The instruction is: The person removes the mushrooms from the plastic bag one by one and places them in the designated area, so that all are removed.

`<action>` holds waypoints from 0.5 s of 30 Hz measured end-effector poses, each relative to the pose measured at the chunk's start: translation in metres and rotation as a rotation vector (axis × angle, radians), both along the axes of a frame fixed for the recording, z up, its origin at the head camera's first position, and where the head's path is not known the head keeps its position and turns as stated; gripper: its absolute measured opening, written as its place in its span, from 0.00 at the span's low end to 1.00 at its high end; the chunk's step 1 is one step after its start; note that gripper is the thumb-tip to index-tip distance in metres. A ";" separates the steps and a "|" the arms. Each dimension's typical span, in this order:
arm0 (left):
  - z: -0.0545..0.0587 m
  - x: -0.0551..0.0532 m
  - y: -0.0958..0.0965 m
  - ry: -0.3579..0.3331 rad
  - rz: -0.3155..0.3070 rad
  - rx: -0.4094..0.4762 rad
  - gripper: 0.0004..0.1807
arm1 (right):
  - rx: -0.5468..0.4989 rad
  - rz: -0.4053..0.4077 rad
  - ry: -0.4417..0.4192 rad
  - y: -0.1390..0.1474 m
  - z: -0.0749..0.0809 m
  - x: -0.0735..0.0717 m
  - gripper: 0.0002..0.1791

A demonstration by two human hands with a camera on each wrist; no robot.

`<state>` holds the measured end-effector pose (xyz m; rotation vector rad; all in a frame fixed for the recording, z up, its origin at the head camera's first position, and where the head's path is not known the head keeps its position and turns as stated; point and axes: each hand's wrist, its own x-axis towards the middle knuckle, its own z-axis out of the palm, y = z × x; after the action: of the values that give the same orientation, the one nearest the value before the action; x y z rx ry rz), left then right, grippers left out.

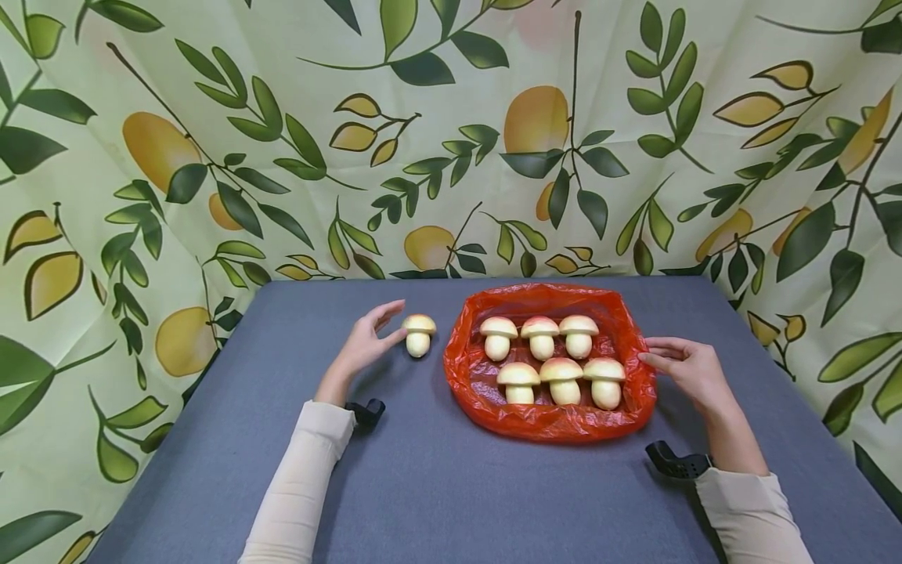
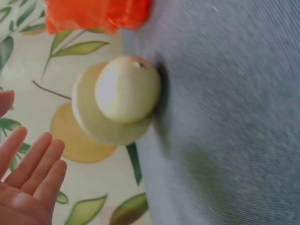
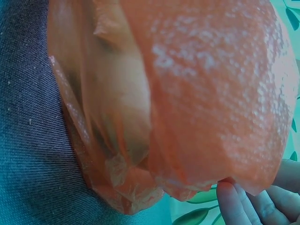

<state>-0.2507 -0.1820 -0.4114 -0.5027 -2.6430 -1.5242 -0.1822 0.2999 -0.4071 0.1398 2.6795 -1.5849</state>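
A loose toy mushroom [image 1: 419,345] with a pale stem and a yellowish cap stands on the table, left of the red plastic bag [image 1: 543,427]. Beside it is my left hand [image 1: 362,342], its fingers extended and the thumb close to the cap. In the left wrist view, straight fingers [image 2: 44,168] show a gap from the mushroom [image 2: 129,89]. My right hand [image 1: 690,372] pinches the bag's right edge between thumb and fingers. Seen from the right wrist, fingertips [image 3: 229,199] hold the thin plastic [image 3: 211,93]. Several matching mushrooms [image 1: 561,380] sit in two rows inside the open bag.
A grey-blue cloth covers the table [image 1: 437,501]. Behind it hangs a curtain [image 1: 451,102] printed with leaves and fruit. Black wrist devices [image 1: 368,413] are strapped to both forearms.
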 end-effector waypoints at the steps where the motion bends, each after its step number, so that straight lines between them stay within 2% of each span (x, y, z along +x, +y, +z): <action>1: 0.001 0.001 0.001 0.014 -0.002 0.002 0.30 | 0.002 0.001 0.001 0.000 0.000 0.000 0.30; 15: 0.016 0.016 0.024 0.056 -0.051 0.038 0.29 | 0.018 -0.001 0.002 0.001 0.002 0.002 0.31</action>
<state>-0.2348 -0.1575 -0.3951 -0.6062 -2.5737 -1.5468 -0.1799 0.3009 -0.4052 0.1404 2.6964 -1.5621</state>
